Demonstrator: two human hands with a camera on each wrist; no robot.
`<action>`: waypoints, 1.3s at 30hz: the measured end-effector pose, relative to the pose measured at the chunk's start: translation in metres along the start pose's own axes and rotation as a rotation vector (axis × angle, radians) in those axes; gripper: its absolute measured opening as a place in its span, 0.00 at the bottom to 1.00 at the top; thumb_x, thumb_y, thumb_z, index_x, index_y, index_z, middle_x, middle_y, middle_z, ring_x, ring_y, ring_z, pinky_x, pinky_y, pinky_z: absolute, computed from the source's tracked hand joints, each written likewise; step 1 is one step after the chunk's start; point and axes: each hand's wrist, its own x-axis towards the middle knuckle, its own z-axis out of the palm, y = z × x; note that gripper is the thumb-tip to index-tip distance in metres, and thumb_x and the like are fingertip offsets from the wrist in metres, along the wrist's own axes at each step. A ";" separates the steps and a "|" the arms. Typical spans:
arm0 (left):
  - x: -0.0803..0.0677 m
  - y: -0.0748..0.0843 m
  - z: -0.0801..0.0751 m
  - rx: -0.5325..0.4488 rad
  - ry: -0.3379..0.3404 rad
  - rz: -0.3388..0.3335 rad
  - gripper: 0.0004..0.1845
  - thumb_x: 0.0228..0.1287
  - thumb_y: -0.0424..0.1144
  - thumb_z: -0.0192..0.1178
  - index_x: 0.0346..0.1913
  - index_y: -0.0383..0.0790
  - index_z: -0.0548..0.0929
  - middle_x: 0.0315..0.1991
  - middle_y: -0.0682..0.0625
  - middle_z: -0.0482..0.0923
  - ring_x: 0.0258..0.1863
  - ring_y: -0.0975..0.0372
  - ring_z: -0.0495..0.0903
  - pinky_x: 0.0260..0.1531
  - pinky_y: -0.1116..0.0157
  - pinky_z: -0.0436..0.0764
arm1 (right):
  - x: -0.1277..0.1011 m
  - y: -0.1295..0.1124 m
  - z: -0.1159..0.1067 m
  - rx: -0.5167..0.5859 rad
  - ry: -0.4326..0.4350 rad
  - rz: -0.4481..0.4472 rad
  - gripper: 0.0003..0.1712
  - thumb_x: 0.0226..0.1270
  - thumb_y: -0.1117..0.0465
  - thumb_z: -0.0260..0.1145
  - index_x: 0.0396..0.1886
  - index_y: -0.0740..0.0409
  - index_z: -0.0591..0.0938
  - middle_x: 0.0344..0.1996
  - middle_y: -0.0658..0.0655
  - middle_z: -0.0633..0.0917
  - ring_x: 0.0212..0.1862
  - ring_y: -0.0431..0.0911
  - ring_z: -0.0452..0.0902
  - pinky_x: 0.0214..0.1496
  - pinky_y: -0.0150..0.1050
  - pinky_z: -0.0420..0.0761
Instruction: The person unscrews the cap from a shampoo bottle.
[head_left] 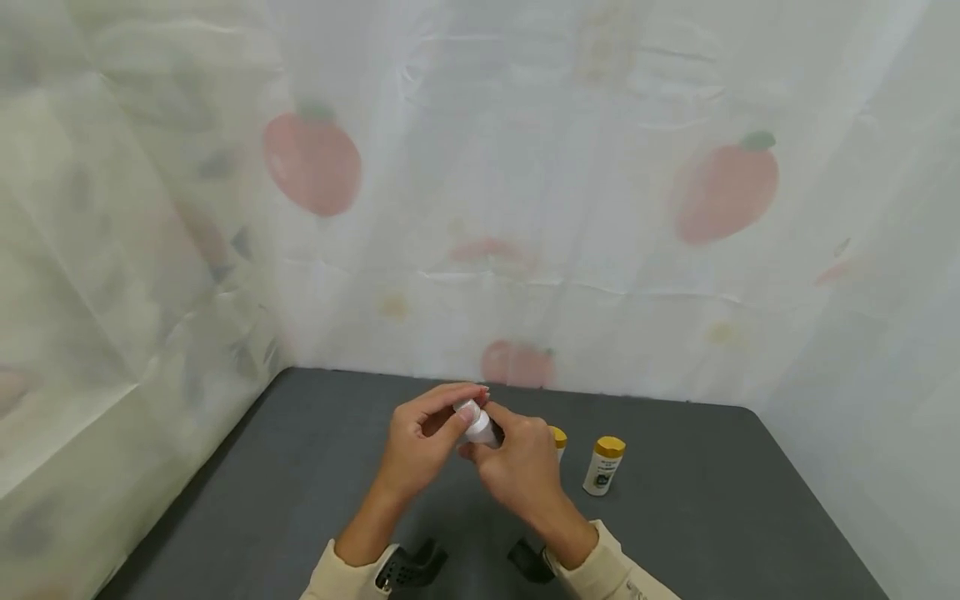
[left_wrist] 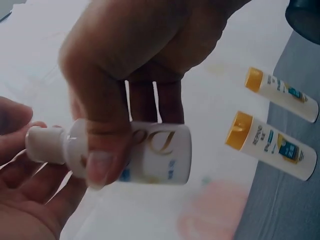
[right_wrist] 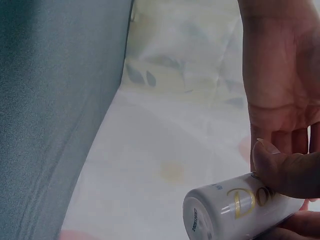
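Both hands hold a small white bottle (head_left: 480, 427) above the dark table (head_left: 300, 475). My left hand (head_left: 420, 442) pinches its body, thumb near the shoulder, as the left wrist view shows (left_wrist: 100, 150). The bottle (left_wrist: 160, 155) lies sideways there, with its white cap (left_wrist: 45, 145) against the fingers of my right hand (left_wrist: 25, 200). In the head view my right hand (head_left: 525, 467) curls round the bottle from the right. The right wrist view shows the bottle's flat bottom (right_wrist: 200, 222) and the left hand's palm (right_wrist: 280, 90).
Two white bottles with yellow caps stand on the table just right of the hands, one (head_left: 603, 468) in full view and one (head_left: 558, 440) half hidden behind the right hand. A pale cloth printed with fruit (head_left: 525, 208) walls the table at the back and both sides.
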 end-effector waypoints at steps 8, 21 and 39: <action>0.001 0.001 -0.009 0.060 -0.044 -0.059 0.16 0.72 0.24 0.62 0.60 0.28 0.83 0.56 0.31 0.84 0.56 0.65 0.87 0.54 0.71 0.86 | 0.002 0.000 0.000 -0.001 -0.022 0.015 0.15 0.49 0.56 0.86 0.33 0.48 0.88 0.22 0.48 0.89 0.22 0.39 0.82 0.26 0.28 0.75; 0.004 -0.006 0.001 0.056 0.042 0.100 0.07 0.65 0.23 0.68 0.45 0.30 0.89 0.44 0.37 0.86 0.42 0.63 0.87 0.37 0.71 0.87 | -0.003 -0.007 0.000 0.005 -0.030 0.009 0.19 0.51 0.57 0.85 0.43 0.52 0.91 0.17 0.48 0.85 0.17 0.32 0.74 0.23 0.26 0.73; 0.002 -0.005 -0.009 0.023 -0.011 0.059 0.16 0.64 0.20 0.67 0.55 0.26 0.84 0.50 0.35 0.83 0.51 0.65 0.87 0.52 0.68 0.88 | -0.006 -0.005 -0.004 -0.008 -0.068 0.035 0.17 0.50 0.56 0.85 0.41 0.50 0.91 0.26 0.49 0.91 0.24 0.37 0.83 0.28 0.28 0.77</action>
